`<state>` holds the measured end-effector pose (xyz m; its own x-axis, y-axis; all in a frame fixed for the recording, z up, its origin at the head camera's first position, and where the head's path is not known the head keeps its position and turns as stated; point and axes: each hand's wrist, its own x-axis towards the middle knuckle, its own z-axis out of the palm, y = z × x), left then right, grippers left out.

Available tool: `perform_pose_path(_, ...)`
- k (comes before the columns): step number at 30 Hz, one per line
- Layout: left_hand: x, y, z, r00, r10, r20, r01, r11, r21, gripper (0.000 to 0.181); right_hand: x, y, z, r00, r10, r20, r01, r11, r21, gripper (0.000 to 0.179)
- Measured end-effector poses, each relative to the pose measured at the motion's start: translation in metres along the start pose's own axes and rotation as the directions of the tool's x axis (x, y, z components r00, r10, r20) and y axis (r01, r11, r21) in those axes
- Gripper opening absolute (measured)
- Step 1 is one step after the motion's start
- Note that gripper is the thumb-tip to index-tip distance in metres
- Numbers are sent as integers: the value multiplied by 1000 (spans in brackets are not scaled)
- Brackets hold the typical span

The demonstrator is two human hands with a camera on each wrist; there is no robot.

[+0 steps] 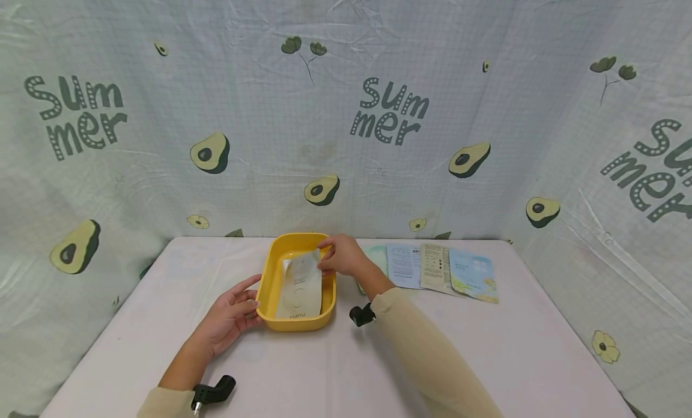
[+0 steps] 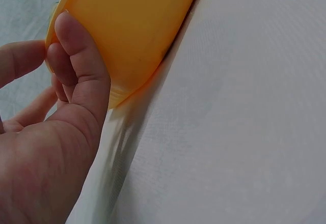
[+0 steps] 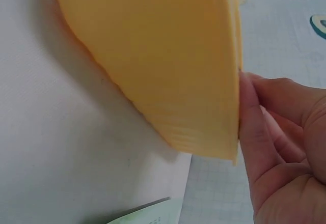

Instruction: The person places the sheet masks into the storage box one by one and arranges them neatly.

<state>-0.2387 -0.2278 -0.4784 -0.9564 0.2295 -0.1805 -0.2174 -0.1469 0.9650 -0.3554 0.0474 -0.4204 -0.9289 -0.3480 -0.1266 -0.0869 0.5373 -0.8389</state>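
Observation:
A yellow plastic basin (image 1: 295,325) stands on the table, and a pale face mask packet (image 1: 300,292) lies inside it, with the edge of another pale packet showing beneath. My left hand (image 1: 232,317) holds the basin's left rim; in the left wrist view the thumb (image 2: 76,43) lies against its wall. My right hand (image 1: 343,257) reaches over the right rim and pinches the packet's upper right corner. From the right wrist view, the basin wall hides the packet, and the fingers (image 3: 285,99) show at the rim.
Right of the basin, several flat packets lie overlapping in a row: a green one (image 1: 376,257), a light blue one (image 1: 402,265), a beige one (image 1: 434,266) and a blue-yellow one (image 1: 474,275). A printed curtain (image 1: 346,214) hangs behind the white table (image 1: 205,256).

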Motion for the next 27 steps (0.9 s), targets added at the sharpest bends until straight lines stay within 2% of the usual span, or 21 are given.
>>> perform_pose_path(10, -1, 2, 2, 1000, -6, -13, 6, 1000, -2, 72, -4, -9, 4, 996, 63, -56, -68, 993, -100, 51)
perform_pose_path(19, 0, 1, 1, 1000, -7, -13, 6, 1000, -25, 72, -9, -16, 4, 993, 69, -96, -83, 984, -160, 44)
perform_pose_path(23, 0, 0, 1, 1000, -3, -16, 2, 999, -40, 72, -9, -12, 2, 993, 48, -107, -62, 989, -133, 41)
perform_pose_path(27, 0, 0, 1, 1000, 1, -23, -2, 999, -36, 72, -10, -2, -2, 992, 18, -121, -23, 999, -36, 37)
